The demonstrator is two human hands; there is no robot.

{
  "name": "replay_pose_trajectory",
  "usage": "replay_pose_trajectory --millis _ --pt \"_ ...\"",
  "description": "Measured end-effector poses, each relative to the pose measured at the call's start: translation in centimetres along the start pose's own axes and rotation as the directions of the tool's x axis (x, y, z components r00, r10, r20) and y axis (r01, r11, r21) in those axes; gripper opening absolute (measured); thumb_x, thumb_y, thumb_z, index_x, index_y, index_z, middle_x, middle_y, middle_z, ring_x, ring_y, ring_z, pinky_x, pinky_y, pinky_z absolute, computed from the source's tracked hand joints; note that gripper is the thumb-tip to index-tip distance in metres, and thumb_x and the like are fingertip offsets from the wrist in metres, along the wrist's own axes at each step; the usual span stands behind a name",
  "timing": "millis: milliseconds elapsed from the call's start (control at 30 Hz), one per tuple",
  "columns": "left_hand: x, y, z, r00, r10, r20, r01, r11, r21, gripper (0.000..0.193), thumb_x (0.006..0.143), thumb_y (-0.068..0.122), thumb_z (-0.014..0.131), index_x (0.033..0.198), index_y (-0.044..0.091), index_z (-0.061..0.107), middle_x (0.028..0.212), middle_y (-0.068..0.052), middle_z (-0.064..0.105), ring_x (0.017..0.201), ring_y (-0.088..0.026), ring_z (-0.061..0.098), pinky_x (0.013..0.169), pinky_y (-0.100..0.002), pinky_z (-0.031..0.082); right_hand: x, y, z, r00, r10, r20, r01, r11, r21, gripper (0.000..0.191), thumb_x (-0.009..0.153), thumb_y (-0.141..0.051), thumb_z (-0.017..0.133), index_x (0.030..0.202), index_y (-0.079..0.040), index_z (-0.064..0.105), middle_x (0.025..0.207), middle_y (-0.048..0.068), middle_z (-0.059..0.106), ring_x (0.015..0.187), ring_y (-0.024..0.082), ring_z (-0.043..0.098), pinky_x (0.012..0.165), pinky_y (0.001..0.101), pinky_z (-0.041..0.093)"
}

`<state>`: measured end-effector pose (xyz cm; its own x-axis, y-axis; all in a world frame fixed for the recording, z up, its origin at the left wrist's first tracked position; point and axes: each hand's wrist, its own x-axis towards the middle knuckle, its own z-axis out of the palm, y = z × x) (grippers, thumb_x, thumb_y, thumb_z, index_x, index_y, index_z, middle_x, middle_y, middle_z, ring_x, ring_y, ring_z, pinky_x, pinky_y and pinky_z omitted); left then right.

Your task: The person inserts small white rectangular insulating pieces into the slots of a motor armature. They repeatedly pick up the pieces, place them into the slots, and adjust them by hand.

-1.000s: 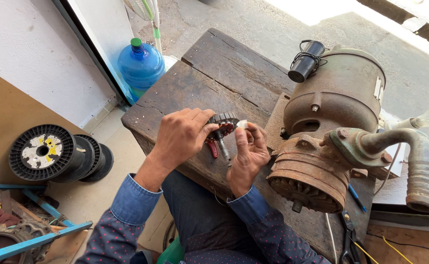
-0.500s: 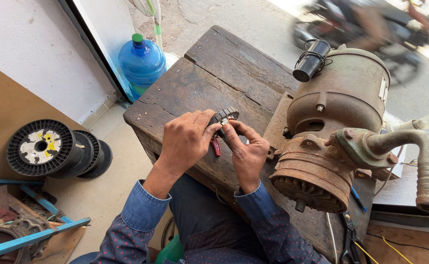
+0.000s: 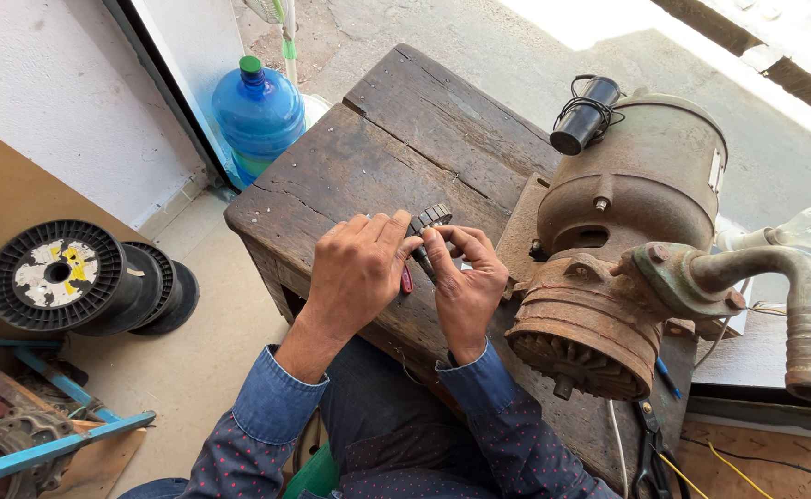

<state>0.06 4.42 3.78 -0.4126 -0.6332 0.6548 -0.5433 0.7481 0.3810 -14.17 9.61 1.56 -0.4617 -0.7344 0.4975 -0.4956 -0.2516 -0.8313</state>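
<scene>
My left hand (image 3: 357, 268) and my right hand (image 3: 466, 286) meet over the near edge of a worn wooden table (image 3: 396, 139). Between their fingertips they pinch a small dark toothed metal part (image 3: 430, 218), tilted, its top sticking up above the fingers. A red-handled tool (image 3: 407, 279) lies on the table under my hands, mostly hidden by them. Both hands are closed around the part; how much of it each one grips is hidden by the fingers.
A rusty motor pump (image 3: 618, 259) with a curved outlet pipe (image 3: 798, 305) fills the table's right side, a black capacitor (image 3: 586, 115) on top. A blue water bottle (image 3: 260, 115) stands beyond the table. Black wire spools (image 3: 73, 277) lie on the floor at left.
My hands have drawn closer together on the toothed part and lifted it slightly off the table. The camera view shifted a little; a passing motorbike is gone.
</scene>
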Motion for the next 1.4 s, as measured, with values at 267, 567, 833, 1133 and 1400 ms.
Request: replay_pose_trajectory --millis 267,567,833,1133,1400 --pt "0.0 0.1 0.3 1.0 0.002 -0.018 -0.002 1.0 0.03 0.03 0.1 0.025 0.065 0.115 0.0 0.068 0.083 -0.008 0.068 0.072 -0.024 0.064 0.063 -0.038 0.05 -0.6 0.1 0.2 0.979 0.204 -0.019 -0.185 0.921 0.341 0.017 0.095 -0.01 0.076 0.108 0.0 0.077 0.095 0.004 0.076 0.084 0.006 0.068 0.076 0.0197 0.055" --pt "-0.1 0.2 0.4 1.0 0.011 -0.021 -0.01 0.999 0.04 0.03 0.101 0.025 0.064 0.117 -0.001 0.067 0.083 -0.009 0.067 0.074 -0.024 0.064 0.065 -0.039 0.05 -0.1 0.7 0.2 0.995 0.1 -0.019 -0.096 0.985 0.146 0.015 0.095 -0.006 0.079 0.106 0.004 0.078 0.092 0.008 0.075 0.078 0.008 0.062 0.07 0.0207 0.051" --pt "-0.1 0.2 0.5 1.0 -0.016 0.002 0.016 0.999 0.049 0.028 0.102 0.024 0.062 0.116 0.0 0.067 0.081 -0.009 0.067 0.072 -0.023 0.064 0.064 -0.039 0.05 -0.4 1.0 0.2 0.985 0.174 -0.005 -0.159 0.913 0.377 0.02 0.095 -0.008 0.076 0.11 0.005 0.075 0.092 0.008 0.076 0.079 0.009 0.069 0.072 0.0222 0.059" --pt "-0.1 0.1 0.4 1.0 -0.014 -0.004 0.014 0.999 0.053 0.03 0.101 0.025 0.063 0.116 0.0 0.066 0.083 -0.009 0.067 0.076 -0.024 0.066 0.068 -0.039 0.052 0.9 0.6 -0.2 0.964 0.245 0.1 -0.264 0.889 0.374 0.02 0.094 -0.008 0.076 0.108 0.007 0.073 0.091 0.01 0.076 0.077 0.012 0.072 0.072 0.0253 0.062" --pt "0.0 0.3 0.5 1.0 -0.017 -0.007 0.017 0.997 0.072 0.028 0.101 0.024 0.063 0.116 0.001 0.067 0.082 -0.008 0.066 0.075 -0.023 0.064 0.068 -0.039 0.051 0.2 0.2 0.2 0.98 0.195 0.042 -0.194 0.886 0.421 0.018 0.098 -0.004 0.073 0.111 0.007 0.071 0.097 0.013 0.076 0.082 0.014 0.073 0.077 0.0275 0.064"
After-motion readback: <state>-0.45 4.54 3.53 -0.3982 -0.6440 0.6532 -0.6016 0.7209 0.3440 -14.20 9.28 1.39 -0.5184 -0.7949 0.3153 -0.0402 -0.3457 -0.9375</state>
